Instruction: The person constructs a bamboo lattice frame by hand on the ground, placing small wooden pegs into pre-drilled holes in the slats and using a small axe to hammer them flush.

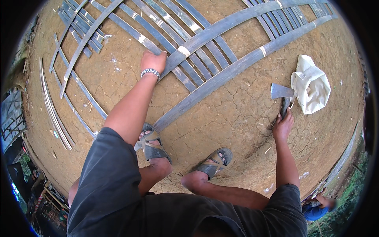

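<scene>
My left hand (154, 63), with a chain bracelet at the wrist, is closed around the near end of a long dark bamboo slat (221, 27). That slat lies across several narrower bamboo strips (146, 39). A second long bamboo slat (213, 90) runs roughly alongside it, its near end beside my left sandal. Over on the right, my right hand (283, 125) grips the dark handle of a hatchet (281, 91). The hatchet's broad metal head points away from me, its blade edge to the left. A white sack (311, 85) lies crumpled against the hatchet head.
My sandalled feet (154, 144) stand on cracked bare earth (237, 118). More bamboo strips (85, 31) lie crossed at the far left, with thin pale strips (55, 106) nearer. Another person in blue (316, 211) is at the lower right edge.
</scene>
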Demonstrator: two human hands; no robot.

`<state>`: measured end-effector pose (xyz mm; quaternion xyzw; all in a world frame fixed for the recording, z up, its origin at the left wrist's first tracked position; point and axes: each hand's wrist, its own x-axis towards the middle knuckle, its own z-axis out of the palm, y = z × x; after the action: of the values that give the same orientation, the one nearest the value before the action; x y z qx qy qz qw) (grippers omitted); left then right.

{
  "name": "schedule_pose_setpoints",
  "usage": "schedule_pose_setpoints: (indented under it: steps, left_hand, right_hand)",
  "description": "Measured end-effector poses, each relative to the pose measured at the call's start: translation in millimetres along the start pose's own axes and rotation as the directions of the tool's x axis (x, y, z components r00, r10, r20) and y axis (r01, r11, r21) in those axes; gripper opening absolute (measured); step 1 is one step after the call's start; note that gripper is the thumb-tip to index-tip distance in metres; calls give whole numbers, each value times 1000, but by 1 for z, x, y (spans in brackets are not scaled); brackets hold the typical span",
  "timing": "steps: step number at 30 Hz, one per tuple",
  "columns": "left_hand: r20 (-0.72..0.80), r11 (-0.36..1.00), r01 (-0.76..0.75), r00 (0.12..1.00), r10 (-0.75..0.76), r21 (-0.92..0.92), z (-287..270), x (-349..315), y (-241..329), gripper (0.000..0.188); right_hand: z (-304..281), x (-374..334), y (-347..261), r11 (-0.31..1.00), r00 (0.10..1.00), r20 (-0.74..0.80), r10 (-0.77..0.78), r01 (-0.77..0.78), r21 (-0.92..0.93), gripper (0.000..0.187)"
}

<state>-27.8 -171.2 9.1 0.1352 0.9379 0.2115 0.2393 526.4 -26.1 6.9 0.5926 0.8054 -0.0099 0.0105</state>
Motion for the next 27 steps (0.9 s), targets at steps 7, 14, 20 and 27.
schedule_pose_setpoints:
  steps: [7,14,20,27]
  left_hand:
    - [3,1000,-19,1000,19,-19,1,1,-1,62]
    - [-4,1000,-11,1000,11,-12,3,2,-3,59]
    - [-13,1000,-20,1000,20,-11,3,-2,-2,52]
    - [3,1000,-8,1000,8,-7,1,6,-8,55]
  right_hand:
    - [1,1,3,1000,1000,0,-7,7,19,60]
    - [0,2,-1,998,997,51,51,-52,17,60]
    - [1,1,2,999,998,39,46,-46,10,60]
    - [-7,0,-4,996,997,73,33,-39,77,64]
